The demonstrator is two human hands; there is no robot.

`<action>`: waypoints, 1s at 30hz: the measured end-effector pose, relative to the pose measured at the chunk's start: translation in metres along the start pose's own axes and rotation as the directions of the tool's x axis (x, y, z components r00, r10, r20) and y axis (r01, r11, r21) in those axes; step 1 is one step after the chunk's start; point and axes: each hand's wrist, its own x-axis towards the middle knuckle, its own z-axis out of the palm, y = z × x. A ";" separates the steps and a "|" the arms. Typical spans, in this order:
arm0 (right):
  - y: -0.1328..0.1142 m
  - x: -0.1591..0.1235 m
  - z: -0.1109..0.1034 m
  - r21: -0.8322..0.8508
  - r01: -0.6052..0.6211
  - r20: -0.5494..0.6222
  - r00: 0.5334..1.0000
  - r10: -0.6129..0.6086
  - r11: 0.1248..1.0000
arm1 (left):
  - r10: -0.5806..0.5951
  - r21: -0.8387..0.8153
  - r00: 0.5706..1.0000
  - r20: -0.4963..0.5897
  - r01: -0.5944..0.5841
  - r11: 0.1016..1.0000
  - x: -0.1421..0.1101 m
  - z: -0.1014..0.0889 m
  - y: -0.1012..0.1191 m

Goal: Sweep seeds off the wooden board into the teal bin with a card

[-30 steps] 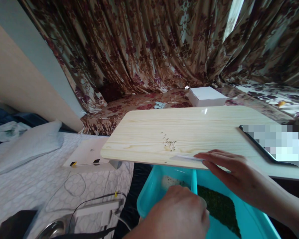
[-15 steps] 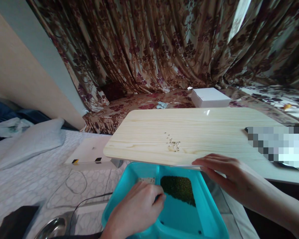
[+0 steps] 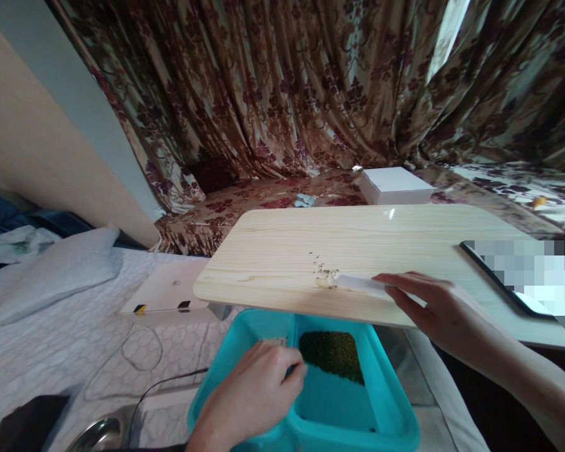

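My left hand grips the near rim of a turquoise plastic tray held just below the front edge of a pale wooden table. A heap of small dark green grains lies in the tray. My right hand rests on the table and holds a flat white card pressed against the wood. The card's far end touches a small scatter of grains on the tabletop.
A white box sits behind the table on flowered cloth. A dark-edged flat device lies at the table's right. Left of the table are a white flat box, a cable, a pillow and a metal bowl.
My left hand drew the tray left and lower, showing the green heap. My right hand moved the white card from the table's front edge up and left to the scattered grains.
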 end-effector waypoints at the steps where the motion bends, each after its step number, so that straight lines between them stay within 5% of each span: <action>1: 0.000 -0.002 -0.001 0.001 -0.001 0.003 1.000 0.001 1.000 | -0.001 0.005 1.000 0.000 0.001 1.000 0.000 0.000 0.000; 30: -0.020 0.015 0.007 0.059 0.040 0.017 0.999 -0.041 0.997 | -0.017 0.015 1.000 0.003 0.017 1.000 0.002 -0.002 0.000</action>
